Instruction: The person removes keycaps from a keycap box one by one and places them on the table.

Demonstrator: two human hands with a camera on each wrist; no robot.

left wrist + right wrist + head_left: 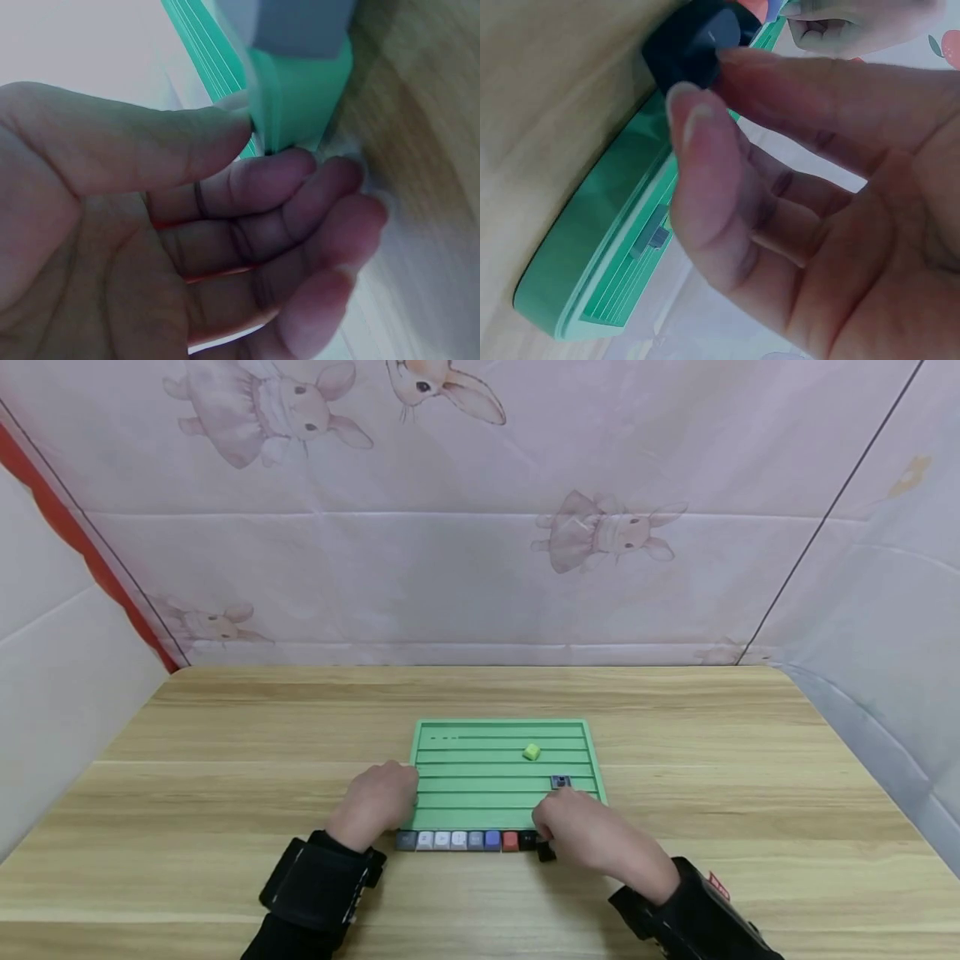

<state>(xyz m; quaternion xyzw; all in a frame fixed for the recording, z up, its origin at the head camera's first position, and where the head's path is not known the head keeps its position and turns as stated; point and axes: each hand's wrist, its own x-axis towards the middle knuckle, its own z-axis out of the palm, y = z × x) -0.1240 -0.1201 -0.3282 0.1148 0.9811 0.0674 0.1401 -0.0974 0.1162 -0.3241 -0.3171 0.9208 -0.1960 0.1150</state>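
A green ridged tray (480, 797) lies on the table. My left hand (381, 802) grips its left edge, thumb against the rim and fingers curled by the side, as the left wrist view shows. Along the tray's front edge runs a row of keycaps: grey, white, blue, a red keycap (510, 841) and a black keycap (528, 841) at its right end. Between thumb and index finger, my right hand (588, 831) pinches another black keycap (694, 45), held tilted beside that end of the row.
On the tray sit a lime-green keycap (531, 752) and a dark grey-purple piece (560, 782), partly behind the right hand. The wooden table (262, 735) extends around the tray. A pale curtain with printed rabbits (450, 577) hangs behind the table's far edge.
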